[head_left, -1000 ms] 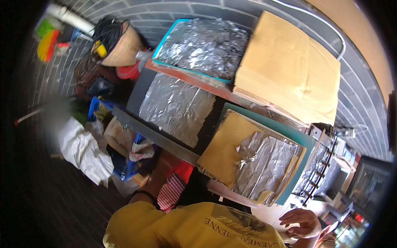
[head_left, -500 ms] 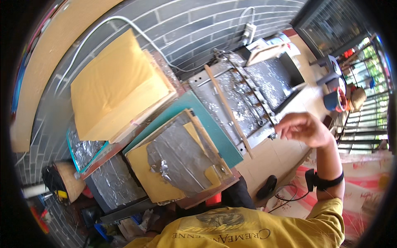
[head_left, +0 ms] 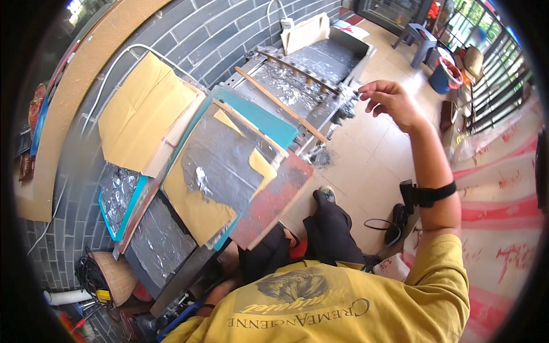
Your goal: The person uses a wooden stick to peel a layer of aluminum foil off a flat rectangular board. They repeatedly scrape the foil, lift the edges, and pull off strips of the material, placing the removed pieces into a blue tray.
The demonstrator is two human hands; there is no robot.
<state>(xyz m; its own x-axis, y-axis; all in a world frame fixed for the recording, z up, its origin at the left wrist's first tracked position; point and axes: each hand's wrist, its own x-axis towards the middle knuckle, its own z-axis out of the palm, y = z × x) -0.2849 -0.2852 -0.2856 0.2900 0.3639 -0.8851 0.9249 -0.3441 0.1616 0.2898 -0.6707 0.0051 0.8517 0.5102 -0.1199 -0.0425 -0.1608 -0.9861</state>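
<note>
At the far left of the frame, a long tan board [head_left: 54,126] is standing beside a grey brick wall [head_left: 211,43]. Next, we are finding a stack of yellow sheets [head_left: 146,111], with a turquoise-rimmed tray [head_left: 130,207] of foil below it. At lower left, our left forearm [head_left: 220,294] is showing, but its hand is hiding from view, so we are not able to tell what it is holding.

In the centre, a foil sheet [head_left: 220,157] is resting on yellow paper, and a red board [head_left: 280,197] is jutting out beneath. At upper centre, a wooden stick [head_left: 280,104] is lying between that pile and a dark bar [head_left: 297,72]. The bar's long axis is slanting down rightward, pointing towards our right hand [head_left: 394,103].

That hand, clearly the nearer, is hovering just right of the bar's lower end, fingers loosely bent and apart, gripping nothing visible; we are not able to confirm contact. Farther right, a blue bucket [head_left: 441,81] is standing above a red-and-white curtain [head_left: 497,228].
</note>
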